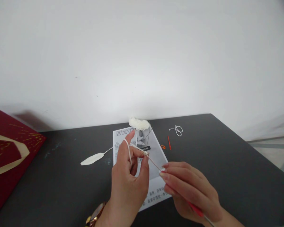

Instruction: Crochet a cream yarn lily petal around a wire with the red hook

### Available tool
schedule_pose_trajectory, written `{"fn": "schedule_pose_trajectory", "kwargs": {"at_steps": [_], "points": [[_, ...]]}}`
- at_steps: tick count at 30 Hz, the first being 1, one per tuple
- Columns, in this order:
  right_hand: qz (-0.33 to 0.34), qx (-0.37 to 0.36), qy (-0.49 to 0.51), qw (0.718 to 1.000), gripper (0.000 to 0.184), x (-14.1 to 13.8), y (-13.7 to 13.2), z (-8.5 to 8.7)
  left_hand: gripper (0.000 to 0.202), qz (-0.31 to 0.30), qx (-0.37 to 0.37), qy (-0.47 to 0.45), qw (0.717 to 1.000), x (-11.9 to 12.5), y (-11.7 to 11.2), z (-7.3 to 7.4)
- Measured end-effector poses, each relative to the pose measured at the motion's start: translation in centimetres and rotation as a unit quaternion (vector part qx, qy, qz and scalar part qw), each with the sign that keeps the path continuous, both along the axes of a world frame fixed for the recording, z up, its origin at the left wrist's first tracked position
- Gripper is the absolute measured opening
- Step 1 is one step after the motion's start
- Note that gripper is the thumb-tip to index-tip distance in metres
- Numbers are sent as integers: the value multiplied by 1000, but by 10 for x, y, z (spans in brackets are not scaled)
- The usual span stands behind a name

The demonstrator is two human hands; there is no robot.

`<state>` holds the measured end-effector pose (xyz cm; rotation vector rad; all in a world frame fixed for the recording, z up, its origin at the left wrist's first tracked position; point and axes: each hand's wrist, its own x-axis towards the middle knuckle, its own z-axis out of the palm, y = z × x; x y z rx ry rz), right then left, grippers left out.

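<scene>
My left hand [131,176] pinches a small piece of white crochet work [145,153] between thumb and a finger. White yarn [127,148] loops over its raised index finger and runs back to a cream yarn bundle [139,123] by the wall. Closed around the red handle of a crochet hook [153,162] is my right hand [189,189]; the hook's metal shaft reaches to the pinched work. Beneath both hands lies a printed sheet [156,184], partly covered. A white leaf-shaped crocheted piece [92,159] with a yarn tail rests left of my left hand.
On the dark table [227,164], right of the sheet, are a red plastic needle [169,142], an orange stitch marker [163,147] and a curled white cord [178,130]. A red gift bag [11,151] stands at the left. The white wall borders the table's back edge.
</scene>
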<state>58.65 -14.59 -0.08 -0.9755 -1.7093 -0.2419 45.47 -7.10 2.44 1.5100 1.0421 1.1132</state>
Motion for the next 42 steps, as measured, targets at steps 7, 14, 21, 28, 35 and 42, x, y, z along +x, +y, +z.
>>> {"fn": "schedule_pose_trajectory", "kwargs": {"at_steps": [7,14,21,28,35,42], "points": [[21,-56,118,991,42,-1,4,-4,59,-22,-56,-76,995,1,1,5],[80,-150,448,878,19,-4,18,-14,63,-46,-126,-159,978,0,4,9],[135,-211,595,764,9,-4,24,-6,66,-76,-191,-207,956,-2,6,14],[147,-191,501,831,9,1,24,-8,76,-137,-321,-243,905,-8,14,18],[32,-138,348,927,21,-3,19,-7,67,-97,-211,-243,942,2,10,7],[52,-155,411,897,17,-8,21,-8,60,-115,-209,-218,946,5,10,-4]]}}
